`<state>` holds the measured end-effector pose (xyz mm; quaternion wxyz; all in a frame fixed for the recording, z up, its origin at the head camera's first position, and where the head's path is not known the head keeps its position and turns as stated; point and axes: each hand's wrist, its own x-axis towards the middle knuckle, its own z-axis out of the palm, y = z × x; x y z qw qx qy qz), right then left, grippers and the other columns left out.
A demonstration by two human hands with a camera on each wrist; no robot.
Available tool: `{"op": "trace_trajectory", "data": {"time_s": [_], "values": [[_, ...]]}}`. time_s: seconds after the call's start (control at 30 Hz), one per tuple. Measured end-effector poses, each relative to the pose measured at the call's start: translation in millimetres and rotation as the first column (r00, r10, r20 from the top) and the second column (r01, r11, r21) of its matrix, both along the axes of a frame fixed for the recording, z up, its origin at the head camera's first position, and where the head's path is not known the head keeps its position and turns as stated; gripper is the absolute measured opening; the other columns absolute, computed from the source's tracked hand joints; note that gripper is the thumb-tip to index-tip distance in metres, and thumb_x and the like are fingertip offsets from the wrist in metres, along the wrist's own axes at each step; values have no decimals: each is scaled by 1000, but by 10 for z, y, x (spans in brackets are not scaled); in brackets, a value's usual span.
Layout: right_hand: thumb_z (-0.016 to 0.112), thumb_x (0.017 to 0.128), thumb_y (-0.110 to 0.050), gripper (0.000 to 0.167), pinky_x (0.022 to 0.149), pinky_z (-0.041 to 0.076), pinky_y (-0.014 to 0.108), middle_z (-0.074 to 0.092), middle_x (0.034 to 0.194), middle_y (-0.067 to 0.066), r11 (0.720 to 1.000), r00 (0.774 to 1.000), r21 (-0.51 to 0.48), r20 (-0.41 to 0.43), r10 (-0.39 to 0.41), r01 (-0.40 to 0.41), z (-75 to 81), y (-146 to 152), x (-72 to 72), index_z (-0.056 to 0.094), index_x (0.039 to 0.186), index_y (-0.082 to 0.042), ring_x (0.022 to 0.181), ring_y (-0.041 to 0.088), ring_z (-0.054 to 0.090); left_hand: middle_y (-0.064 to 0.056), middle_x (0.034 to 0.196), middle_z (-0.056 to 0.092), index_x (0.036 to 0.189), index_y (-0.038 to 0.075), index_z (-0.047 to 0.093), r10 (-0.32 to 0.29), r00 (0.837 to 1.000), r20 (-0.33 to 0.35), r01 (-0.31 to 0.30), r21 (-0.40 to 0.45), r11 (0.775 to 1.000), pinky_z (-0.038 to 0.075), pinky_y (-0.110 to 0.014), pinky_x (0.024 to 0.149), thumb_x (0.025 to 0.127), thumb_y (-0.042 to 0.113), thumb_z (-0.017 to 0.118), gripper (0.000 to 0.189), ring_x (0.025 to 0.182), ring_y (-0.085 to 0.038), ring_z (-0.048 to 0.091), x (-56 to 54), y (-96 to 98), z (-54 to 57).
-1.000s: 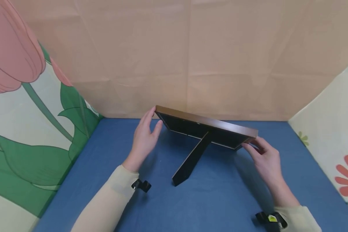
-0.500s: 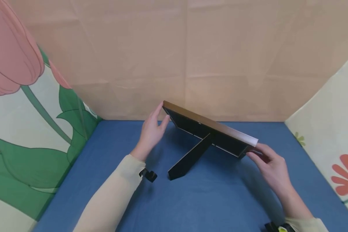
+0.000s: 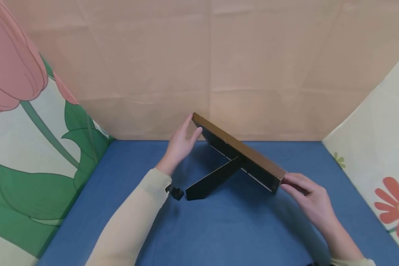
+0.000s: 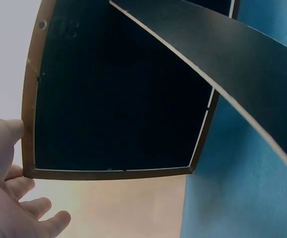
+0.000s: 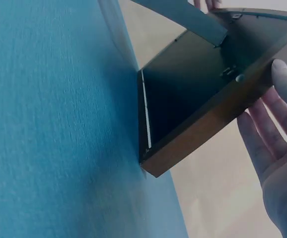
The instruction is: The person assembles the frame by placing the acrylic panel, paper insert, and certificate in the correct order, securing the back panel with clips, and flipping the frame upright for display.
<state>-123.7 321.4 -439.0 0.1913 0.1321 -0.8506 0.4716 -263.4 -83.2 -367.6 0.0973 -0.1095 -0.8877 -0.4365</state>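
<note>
A picture frame point(image 3: 239, 146) with a brown edge stands slanted, its black back facing me. From the back an easel leg point(image 3: 212, 181) sticks out toward me, swung down to the left. My left hand point(image 3: 180, 146) holds the frame's left end near the upper corner, thumb on the near side. With thumb and fingers my right hand point(image 3: 310, 199) pinches the right end. In the right wrist view the lower corner of the frame point(image 5: 193, 134) is close to the cloth; I cannot tell whether it touches. The frame's front is hidden.
A blue cloth point(image 3: 239, 229) covers the table. Behind it rises a plain beige backdrop point(image 3: 252, 66). Printed panels flank the sides, with a pink tulip point(image 3: 14, 51) on the left and a red flower point(image 3: 397, 210) on the right.
The picture frame has turned, its left end going farther back and its right end coming nearer. Both hands moved along with it, and the easel leg's foot swung left.
</note>
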Motion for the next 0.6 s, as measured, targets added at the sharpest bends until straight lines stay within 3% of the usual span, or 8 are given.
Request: {"op": "trace_trajectory", "data": {"time_s": [0.13,0.3,0.43,0.53,0.6], "values": [[82,89,19,32,86,58,15,79,113,-5,994,994,-48,-35,101,-103,14,-29,14,84,114,0,106,5,72,-4,182,25,178,22,22,-5,999,47,5,5,1000,26,-54,131,111,61,58,85,166,-30,27,-62,54,20],[79,89,22,30,84,61,21,80,112,3,974,979,-93,-14,205,-205,22,-44,46,85,112,2,104,11,75,-5,183,23,179,21,21,-16,999,46,16,-14,1000,25,-54,131,110,59,61,88,166,-30,26,-122,118,21],[76,87,28,33,84,62,22,78,112,14,937,952,-164,-50,303,-307,21,-58,59,84,111,6,105,16,76,-7,183,23,178,20,22,-21,999,33,22,-32,999,23,-51,132,112,54,62,85,166,-29,25,-155,158,22],[77,83,31,38,83,61,21,78,111,15,928,942,-161,-72,327,-335,20,-89,71,84,111,6,105,15,76,-7,182,25,177,17,25,-18,1000,5,18,-52,998,24,-50,132,113,49,63,82,166,-29,26,-175,188,28],[80,81,30,40,83,60,20,79,111,12,938,946,-128,-71,316,-323,19,-122,80,86,109,2,105,12,75,-7,182,26,177,16,27,-12,1000,-8,12,-72,997,25,-50,132,113,47,63,79,166,-28,27,-186,206,38]]}}
